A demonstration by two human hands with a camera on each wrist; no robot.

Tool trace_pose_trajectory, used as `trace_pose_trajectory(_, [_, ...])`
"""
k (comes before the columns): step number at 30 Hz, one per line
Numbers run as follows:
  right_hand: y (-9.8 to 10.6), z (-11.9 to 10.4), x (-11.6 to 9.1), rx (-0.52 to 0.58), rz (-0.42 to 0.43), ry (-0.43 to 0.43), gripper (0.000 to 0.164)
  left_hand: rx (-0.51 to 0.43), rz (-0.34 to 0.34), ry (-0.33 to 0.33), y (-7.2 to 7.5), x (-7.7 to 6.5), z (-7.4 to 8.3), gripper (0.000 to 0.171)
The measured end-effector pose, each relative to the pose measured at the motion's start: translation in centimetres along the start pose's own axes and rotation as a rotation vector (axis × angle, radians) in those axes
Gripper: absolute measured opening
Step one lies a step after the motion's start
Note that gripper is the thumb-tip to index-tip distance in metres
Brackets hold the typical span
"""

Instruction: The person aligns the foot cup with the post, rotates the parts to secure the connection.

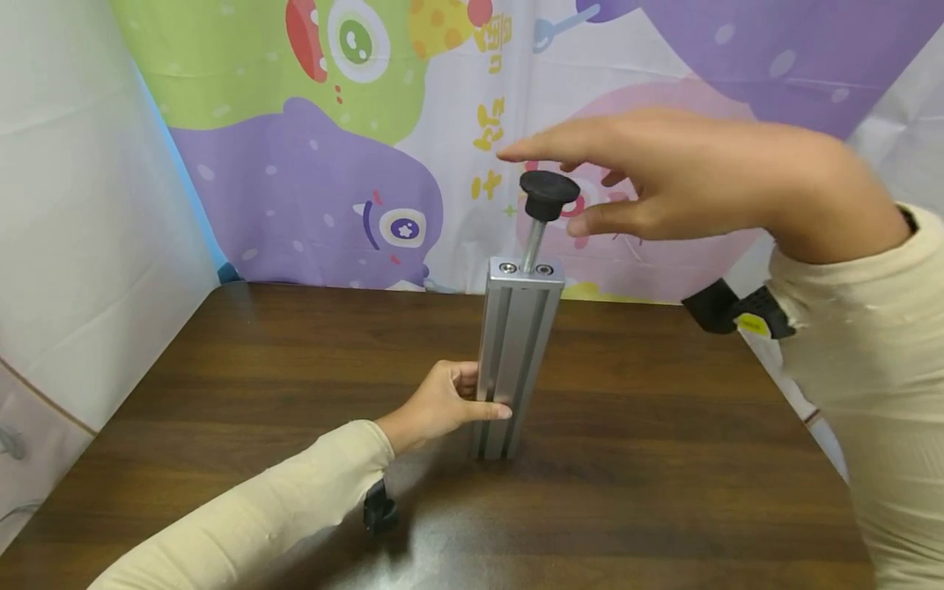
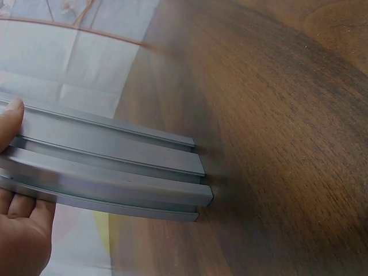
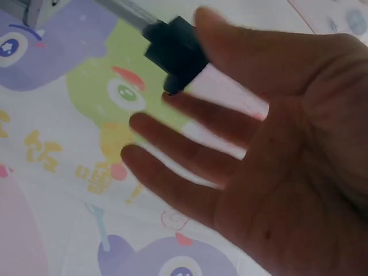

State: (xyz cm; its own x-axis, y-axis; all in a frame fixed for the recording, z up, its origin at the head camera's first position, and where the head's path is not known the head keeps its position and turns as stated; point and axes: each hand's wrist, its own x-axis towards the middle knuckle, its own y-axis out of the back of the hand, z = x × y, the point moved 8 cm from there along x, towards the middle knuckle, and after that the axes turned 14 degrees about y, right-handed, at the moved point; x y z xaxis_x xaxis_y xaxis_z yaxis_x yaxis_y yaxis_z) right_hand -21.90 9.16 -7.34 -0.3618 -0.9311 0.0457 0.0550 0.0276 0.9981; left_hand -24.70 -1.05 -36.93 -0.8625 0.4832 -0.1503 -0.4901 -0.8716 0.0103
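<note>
A silver aluminium extrusion profile [image 1: 512, 352] stands upright on the table, leaning slightly. From its top end plate, between two screws, rises a threaded rod [image 1: 534, 246] capped by a black levelling foot [image 1: 549, 193]. My left hand [image 1: 442, 406] grips the profile low down, thumb across the front face and fingers round the far side. In the left wrist view the slotted lower end of the profile [image 2: 115, 155] shows. My right hand [image 1: 686, 176] hovers beside the black foot with fingers extended. In the right wrist view its thumb lies close to the foot [image 3: 177, 54]; contact is unclear.
A dark brown wooden table [image 1: 295, 352] carries the profile. Behind it hangs a cloth printed with cartoon figures [image 1: 369, 197], and a white sheet [image 1: 66, 205] covers the left side. Black wrist devices [image 1: 379, 508] are strapped to both sleeves.
</note>
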Motion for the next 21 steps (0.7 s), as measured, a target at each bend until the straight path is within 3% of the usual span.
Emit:
trace_pose_trajectory(3, [-0.1,0.1,-0.1,0.011,-0.010,0.098,0.077,0.002,-0.001,-0.003,0.0,0.0,0.0,0.040])
trace_pose_trajectory(6, [-0.1,0.2,0.1,-0.007,-0.006,0.146,0.080,0.003,0.000,-0.004,0.1,0.0,0.0,0.040])
trace_pose_trajectory(12, [-0.3,0.8,0.6,-0.048,-0.001,0.146,0.079,0.004,0.003,0.002,0.0,0.1,0.0,0.041])
trace_pose_trajectory(17, [0.3,1.0,0.8,-0.066,0.058,0.024,0.036,0.006,0.002,-0.004,0.0,-0.1,0.0,0.040])
trace_pose_trajectory(21, [0.9,0.4,1.0,-0.130,0.137,-0.170,0.045,0.007,0.002,-0.008,0.0,-0.1,0.0,0.040])
